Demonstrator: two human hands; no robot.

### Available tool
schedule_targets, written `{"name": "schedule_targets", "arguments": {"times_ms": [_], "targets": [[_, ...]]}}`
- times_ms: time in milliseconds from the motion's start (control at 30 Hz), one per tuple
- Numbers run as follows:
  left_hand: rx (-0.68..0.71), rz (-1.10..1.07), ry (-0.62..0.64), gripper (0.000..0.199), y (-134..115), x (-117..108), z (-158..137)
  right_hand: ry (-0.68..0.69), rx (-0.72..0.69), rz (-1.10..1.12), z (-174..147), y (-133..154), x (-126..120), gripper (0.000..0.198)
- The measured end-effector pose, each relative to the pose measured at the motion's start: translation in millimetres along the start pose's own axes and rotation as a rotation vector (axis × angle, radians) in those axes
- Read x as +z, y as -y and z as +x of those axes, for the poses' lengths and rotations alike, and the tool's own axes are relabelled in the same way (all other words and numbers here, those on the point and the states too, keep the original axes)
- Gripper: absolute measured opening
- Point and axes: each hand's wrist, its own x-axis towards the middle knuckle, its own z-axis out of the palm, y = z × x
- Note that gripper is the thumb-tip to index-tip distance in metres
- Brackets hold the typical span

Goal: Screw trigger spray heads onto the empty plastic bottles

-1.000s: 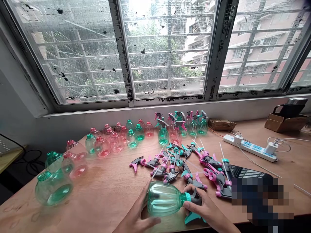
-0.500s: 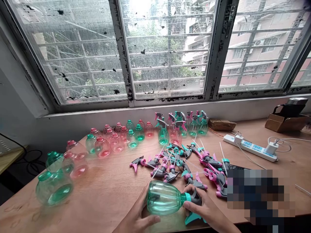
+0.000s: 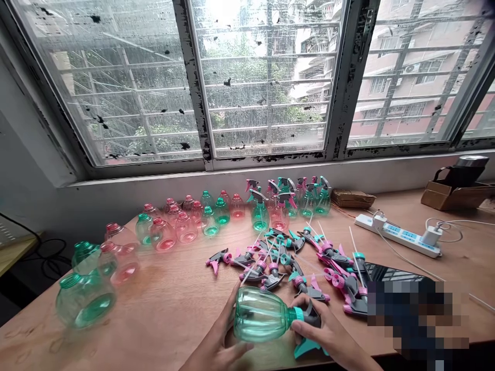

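A green transparent spray bottle (image 3: 261, 314) lies on its side in the air, close to the table's front edge, its base toward the left. My right hand (image 3: 319, 324) grips the grey and teal trigger head (image 3: 309, 317) at the neck, thumb by the teal collar. Around the bottle's base curls my left hand (image 3: 226, 335), with its fingers behind the plastic and its blurred thumb below. A thin tube shows faintly inside the bottle. Just beyond my hands, loose pink, teal and grey trigger heads (image 3: 273, 281) with white tubes lie in a pile.
Headless green and pink bottles (image 3: 187, 228) stand at the left and back. Several bottles with heads fitted (image 3: 260, 211) stand near the wall. A white power strip (image 3: 398, 235), a dark flat device (image 3: 398, 273) and a cardboard box (image 3: 456, 195) are on the right.
My left thumb has shifted slightly near the bottle's base. The bottle and my right hand stay almost where they were.
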Motion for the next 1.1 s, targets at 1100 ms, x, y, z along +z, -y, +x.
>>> {"name": "schedule_targets", "arguments": {"times_ms": [1100], "targets": [[-0.018,0.039,-0.019,0.094,5.3,-2.6,-1.3,-0.029,-0.031,0.013,-1.0,-3.6,0.3,0.036]]}}
